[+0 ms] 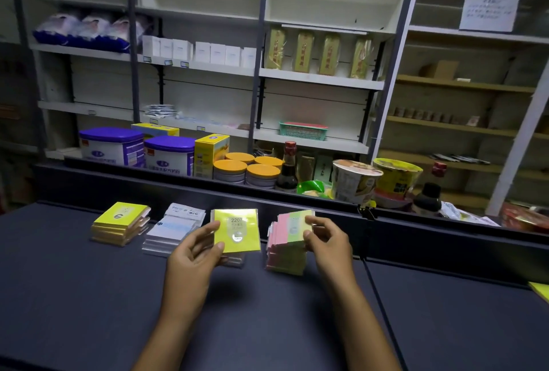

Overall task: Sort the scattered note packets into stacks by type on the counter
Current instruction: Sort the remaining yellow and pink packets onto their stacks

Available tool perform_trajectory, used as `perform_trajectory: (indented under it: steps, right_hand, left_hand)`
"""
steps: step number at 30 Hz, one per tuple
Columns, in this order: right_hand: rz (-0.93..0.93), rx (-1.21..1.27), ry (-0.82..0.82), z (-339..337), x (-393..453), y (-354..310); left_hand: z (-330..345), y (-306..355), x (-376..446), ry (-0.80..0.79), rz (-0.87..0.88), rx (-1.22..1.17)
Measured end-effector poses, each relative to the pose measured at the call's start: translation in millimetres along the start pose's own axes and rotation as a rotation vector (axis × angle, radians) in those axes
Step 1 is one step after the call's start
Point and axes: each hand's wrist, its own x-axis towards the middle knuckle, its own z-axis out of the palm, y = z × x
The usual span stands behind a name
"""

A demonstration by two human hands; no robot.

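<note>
Left hand (198,247) clamped on yellow packet (236,231) over matching stack; right hand (323,235) clamped on pink-green stack (286,244), likely squaring edges.

Four note-packet stacks (178,229) (yellow, white, yellow, pink) in a row

Both forearms are showing bare, no sleeves reaching them; left hand (198,247) and right hand (328,241) are wearing nothing

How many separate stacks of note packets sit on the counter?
4: yellow stack far left, white stack beside it, one under the left hand's yellow packet, pink-green stack at the right hand.
</note>
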Motion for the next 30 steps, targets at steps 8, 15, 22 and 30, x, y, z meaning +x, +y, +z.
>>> perform_trajectory:
  steps: [8,15,22,30]
  right_hand:
    - [-0.054,-0.406,0.039,14.3,9.5,9.3]
    - [-0.070,-0.594,0.026,21.2,7.8,6.0]
    - [-0.201,-0.814,-0.004,14.1,-11.4,-12.5]
    - [-0.327,-1.079,-0.208,21.5,-47.6,-43.6]
  left_hand:
    - [-17.2,-11.4,27.6,-0.044,-0.027,0.011]
    - [-31.9,-14.3,33.9,-0.086,-0.050,0.032]
    - [-44.7,0.2,24.2,-0.116,-0.054,0.035]
    - [-72.7,36.8,-4.3,-0.074,0.004,0.096]
